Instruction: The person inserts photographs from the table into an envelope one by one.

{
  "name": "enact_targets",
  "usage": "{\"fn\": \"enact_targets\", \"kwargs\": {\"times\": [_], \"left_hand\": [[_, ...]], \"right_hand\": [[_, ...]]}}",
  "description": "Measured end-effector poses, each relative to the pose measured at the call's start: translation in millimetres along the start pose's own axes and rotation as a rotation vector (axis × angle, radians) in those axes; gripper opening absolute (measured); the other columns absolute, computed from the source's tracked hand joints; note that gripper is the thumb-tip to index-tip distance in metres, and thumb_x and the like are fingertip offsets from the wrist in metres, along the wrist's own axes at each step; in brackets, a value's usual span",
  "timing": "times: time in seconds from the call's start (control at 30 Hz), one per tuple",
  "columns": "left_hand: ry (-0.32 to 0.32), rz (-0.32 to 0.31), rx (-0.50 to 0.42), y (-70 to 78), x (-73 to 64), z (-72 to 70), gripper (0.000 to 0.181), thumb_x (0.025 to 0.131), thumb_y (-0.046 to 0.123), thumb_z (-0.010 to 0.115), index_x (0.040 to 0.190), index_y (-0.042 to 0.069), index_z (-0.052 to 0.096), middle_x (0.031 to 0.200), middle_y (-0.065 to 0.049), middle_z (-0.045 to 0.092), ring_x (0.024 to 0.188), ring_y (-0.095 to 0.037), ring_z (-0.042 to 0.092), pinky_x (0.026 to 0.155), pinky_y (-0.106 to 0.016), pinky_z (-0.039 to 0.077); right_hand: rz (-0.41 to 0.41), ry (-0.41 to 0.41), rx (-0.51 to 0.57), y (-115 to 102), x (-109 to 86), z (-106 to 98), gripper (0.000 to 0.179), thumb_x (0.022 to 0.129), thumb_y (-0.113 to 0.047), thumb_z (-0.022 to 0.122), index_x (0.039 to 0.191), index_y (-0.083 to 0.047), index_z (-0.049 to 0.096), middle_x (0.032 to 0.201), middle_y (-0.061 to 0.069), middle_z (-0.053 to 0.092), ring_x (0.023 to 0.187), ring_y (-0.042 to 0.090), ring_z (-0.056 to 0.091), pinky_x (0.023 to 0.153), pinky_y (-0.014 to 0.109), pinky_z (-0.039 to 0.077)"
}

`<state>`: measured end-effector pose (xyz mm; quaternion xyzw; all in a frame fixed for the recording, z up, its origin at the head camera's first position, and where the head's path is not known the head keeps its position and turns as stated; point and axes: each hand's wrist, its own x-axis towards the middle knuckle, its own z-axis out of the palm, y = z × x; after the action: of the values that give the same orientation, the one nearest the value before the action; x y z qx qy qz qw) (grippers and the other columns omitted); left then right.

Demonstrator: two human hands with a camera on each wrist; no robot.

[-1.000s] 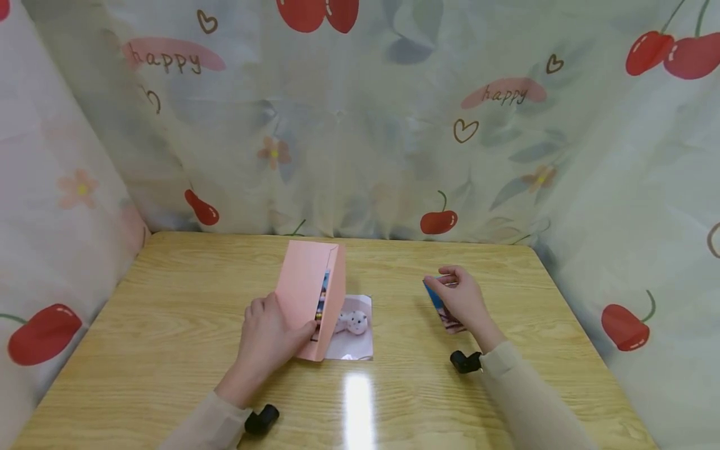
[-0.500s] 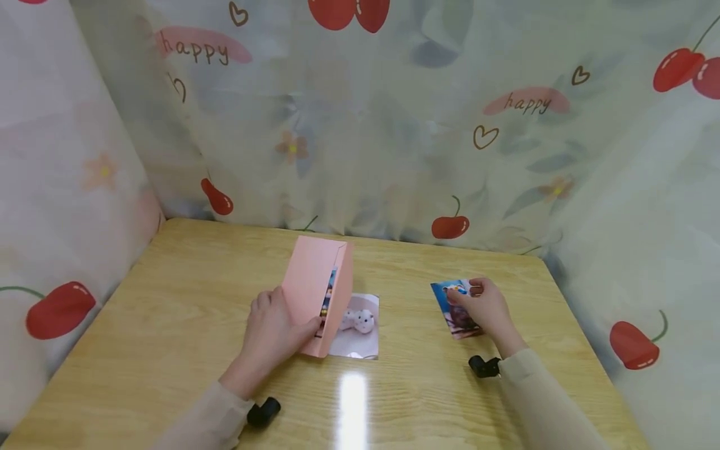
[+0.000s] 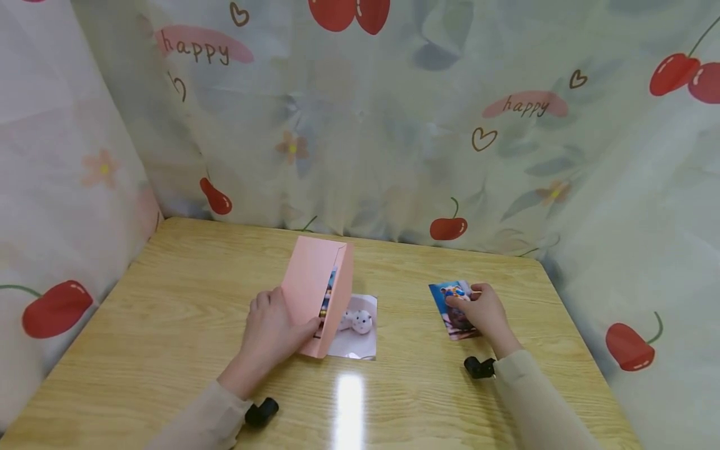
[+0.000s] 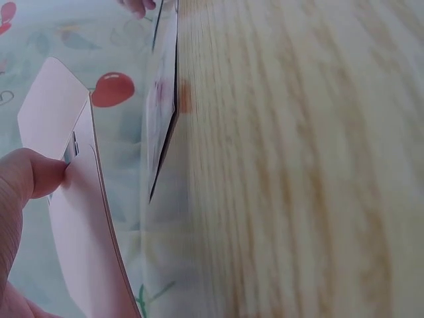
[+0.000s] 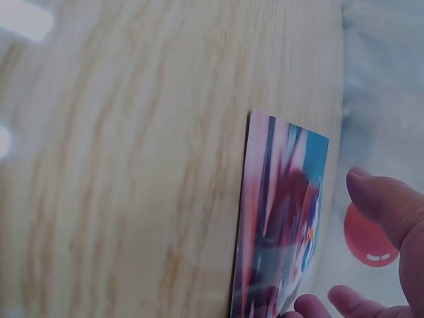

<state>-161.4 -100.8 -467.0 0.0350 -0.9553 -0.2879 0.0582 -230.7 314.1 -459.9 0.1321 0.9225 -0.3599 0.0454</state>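
Note:
In the head view my left hand (image 3: 272,331) grips a pink envelope (image 3: 309,287) by its lower left side, standing it tilted over the table. The thumb is at the opening, where a strip of coloured pictures shows inside; the left wrist view also has the thumb (image 4: 43,173) pressed at the flap. Partly behind the envelope lies a photo of a white spotted toy or animal (image 3: 360,340). Farther right, a colourful photo (image 3: 458,312) lies on the table under my right hand (image 3: 489,312). In the right wrist view the thumb (image 5: 377,199) stands apart from this photo, other fingers near its edge.
A wooden table (image 3: 169,300) holds everything, with a patterned curtain (image 3: 360,156) round its back and sides. Small black wrist cameras (image 3: 261,412) sit at both cuffs. Light glares off the table's front middle.
The head view has shifted slightly. My right hand has eased off the colourful photo toward its right side, and more of the picture shows. The left hand and envelope hold still.

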Motion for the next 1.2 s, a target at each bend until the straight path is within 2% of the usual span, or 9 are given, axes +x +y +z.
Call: {"fn": "enact_targets", "kwargs": {"times": [0.4, 0.73, 0.97, 1.2], "left_hand": [[-0.015, -0.014, -0.010, 2.7, -0.4, 1.8, 0.103, 0.069, 0.061, 0.073, 0.134, -0.011, 0.039, 0.125, -0.029, 0.041, 0.111, -0.039, 0.040, 0.088, -0.051, 0.039], [-0.004, 0.002, -0.013, 3.7, 0.3, 3.3, 0.102, 0.069, 0.061, 0.073, 0.132, -0.012, 0.040, 0.123, -0.029, 0.042, 0.109, -0.039, 0.041, 0.087, -0.051, 0.039], [0.007, 0.010, -0.017, 2.3, 0.3, 2.4, 0.103, 0.069, 0.061, 0.073, 0.132, -0.012, 0.040, 0.122, -0.029, 0.042, 0.109, -0.039, 0.041, 0.087, -0.051, 0.039], [0.008, 0.020, -0.020, 1.6, -0.4, 0.8, 0.103, 0.069, 0.061, 0.073, 0.133, -0.013, 0.040, 0.123, -0.030, 0.042, 0.109, -0.040, 0.041, 0.087, -0.051, 0.039]], "right_hand": [[-0.005, 0.010, -0.003, 5.2, 4.2, 3.3, 0.085, 0.084, -0.041, 0.072, 0.143, 0.004, 0.031, 0.134, 0.027, 0.046, 0.116, 0.037, 0.049, 0.095, 0.051, 0.041], [-0.013, 0.070, -0.084, 6.0, 5.8, 6.8, 0.077, 0.082, -0.039, 0.074, 0.136, 0.005, 0.041, 0.122, 0.026, 0.052, 0.105, 0.037, 0.051, 0.088, 0.050, 0.043], [0.012, 0.108, -0.202, 7.3, 6.2, 7.5, 0.080, 0.079, -0.048, 0.072, 0.136, 0.000, 0.045, 0.116, 0.026, 0.052, 0.103, 0.043, 0.047, 0.082, 0.054, 0.036], [0.014, 0.090, -0.194, 5.7, 6.1, 8.2, 0.080, 0.081, -0.047, 0.072, 0.138, 0.001, 0.042, 0.119, 0.026, 0.052, 0.105, 0.044, 0.046, 0.085, 0.056, 0.033]]}}
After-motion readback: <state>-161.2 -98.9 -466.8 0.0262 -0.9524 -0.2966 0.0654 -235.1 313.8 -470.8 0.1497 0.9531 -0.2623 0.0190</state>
